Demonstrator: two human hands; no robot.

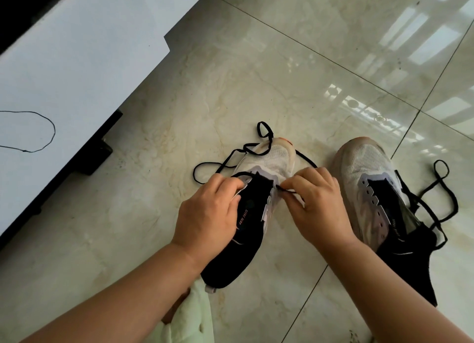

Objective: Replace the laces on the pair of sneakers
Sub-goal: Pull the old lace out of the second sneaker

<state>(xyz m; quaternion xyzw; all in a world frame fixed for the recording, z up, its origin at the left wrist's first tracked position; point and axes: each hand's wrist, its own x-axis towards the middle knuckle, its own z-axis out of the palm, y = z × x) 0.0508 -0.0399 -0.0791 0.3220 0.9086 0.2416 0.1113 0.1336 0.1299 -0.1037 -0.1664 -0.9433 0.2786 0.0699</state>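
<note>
Left hand (210,209) grips the left sneaker (256,188) by its eyelet flap, right hand (318,201) pinches the thin, limp black lace (287,190) near its tip; best held there.

Was bright daylight all over. Shone in from the upper right and made white window shapes on the shiny floor tiles (384,60). Left glare there, washed out and pale. Cast soft dark shadows under the white cabinet (77,60) on the left. Looked bent and stretched at the edges, with straight tile lines leaning. Looked a little soft and smeary everywhere, most of all on the arms at the bottom.
</note>
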